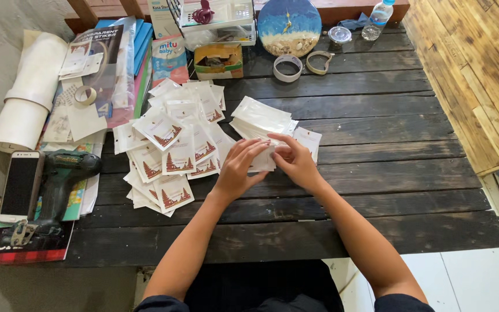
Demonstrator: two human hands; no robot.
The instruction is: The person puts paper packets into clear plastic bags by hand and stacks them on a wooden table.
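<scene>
My left hand (239, 169) and my right hand (295, 162) meet over a small white clear-sleeved packet (263, 162) and both grip it, just above the dark wooden table (376, 173). Behind the hands lies a stack of plain white sleeved packets (259, 118). Left of my left hand spreads a loose pile of white cards printed with a brown-red design (171, 150). One more white packet (309, 138) lies right beside my right hand.
A phone (19, 185) and a dark power drill (59, 179) lie at the left edge on papers. White rolls (27, 92), tape rings (288, 68), a small box (219, 60), a round blue clock (289, 26), a jar and a water bottle (378, 20) line the back.
</scene>
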